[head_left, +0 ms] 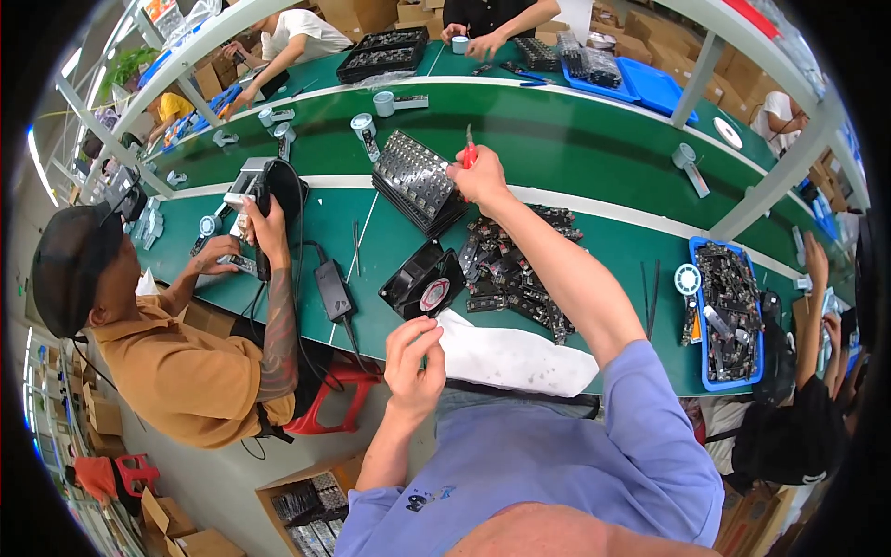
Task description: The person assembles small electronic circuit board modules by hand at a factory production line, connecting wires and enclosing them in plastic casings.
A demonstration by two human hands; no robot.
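My right hand (481,176) reaches forward, closed around a small red-handled hand tool (471,148) with a thin metal tip. It is at the right edge of a stack of dark trays (415,176) holding rows of small metallic parts. My left hand (415,364) is raised over the near table edge, fingers loosely bent, with nothing visible in them. Just beyond it stands a black fan (423,280) with a round red-and-white label. A pile of small black circuit assemblies (520,269) lies under my right forearm. A white sheet (515,357) hangs at the table edge.
At left, a person in a brown shirt (181,362) works beside a power adapter (334,290) with cables. A blue tray (729,316) of black parts stands right. Light-blue handheld devices (384,104) lie along the green conveyor (548,130). White frame posts (784,167) rise nearby.
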